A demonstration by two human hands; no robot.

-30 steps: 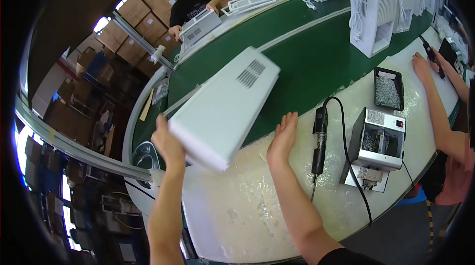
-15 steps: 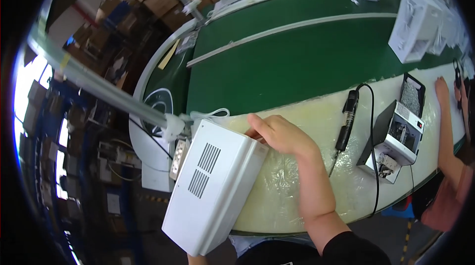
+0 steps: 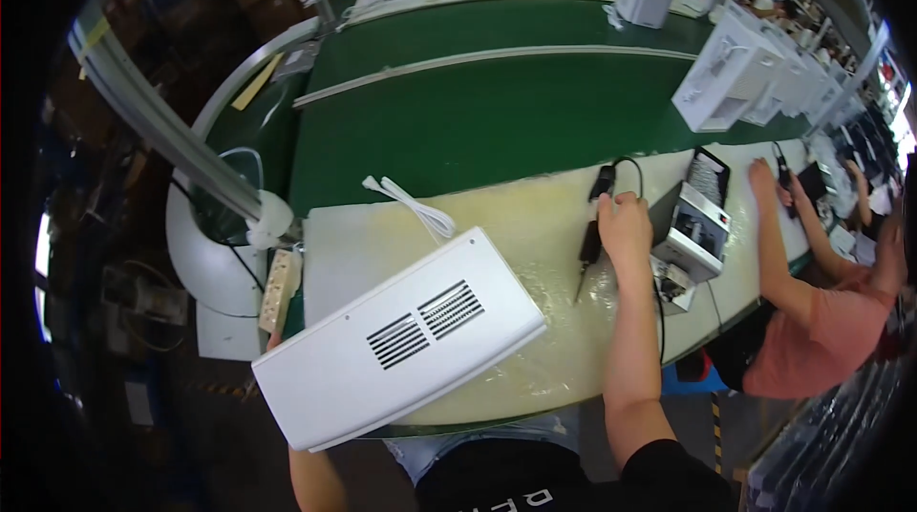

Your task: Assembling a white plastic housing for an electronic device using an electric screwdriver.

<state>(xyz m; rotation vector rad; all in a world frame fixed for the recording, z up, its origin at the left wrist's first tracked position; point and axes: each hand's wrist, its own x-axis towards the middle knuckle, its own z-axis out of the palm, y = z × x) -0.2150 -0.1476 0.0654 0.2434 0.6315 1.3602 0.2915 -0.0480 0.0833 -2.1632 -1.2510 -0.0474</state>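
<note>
A white, long rectangular housing (image 3: 330,350) with two slotted vents lies at an angle over the near edge of the bench. My left hand (image 3: 275,340) grips its left end from beneath, mostly hidden, with only a bit of finger showing at the edge. Over to the right, my right hand (image 3: 623,218) is closed around the middle of a black corded electric screwdriver (image 3: 589,246), whose bit points toward me. A coiled white power cord (image 3: 420,209) trails out behind the housing.
Right of the screwdriver stands an open metal-and-black unit (image 3: 692,228) beside a black tray of screws (image 3: 707,178). A power strip (image 3: 280,290) hangs by a metal post (image 3: 181,135). White cabinets (image 3: 728,68) line the far right; a co-worker (image 3: 821,321) sits on the right.
My right hand has left the housing and reached right to the screwdriver. The housing has turned clockwise and lies flatter, and the view has shifted right.
</note>
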